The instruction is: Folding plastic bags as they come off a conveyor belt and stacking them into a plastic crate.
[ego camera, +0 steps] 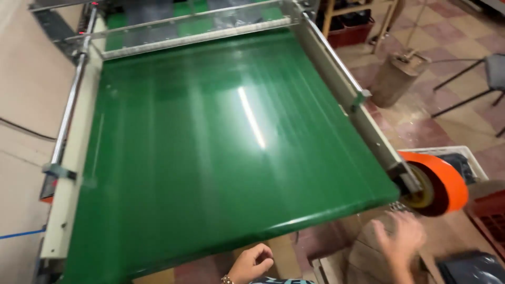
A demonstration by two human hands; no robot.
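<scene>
While your left hand [253, 263] is curled, your spread, blurred right hand [401, 239] is nearer the orange roll [439, 181], up-right.

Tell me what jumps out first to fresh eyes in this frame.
The wide glossy green conveyor belt fills the middle, with a streak of glare down it. At its near right corner sits a bright orange roll; the blurred right hand is just below it, and the curled left hand is at the belt's near edge.
</scene>
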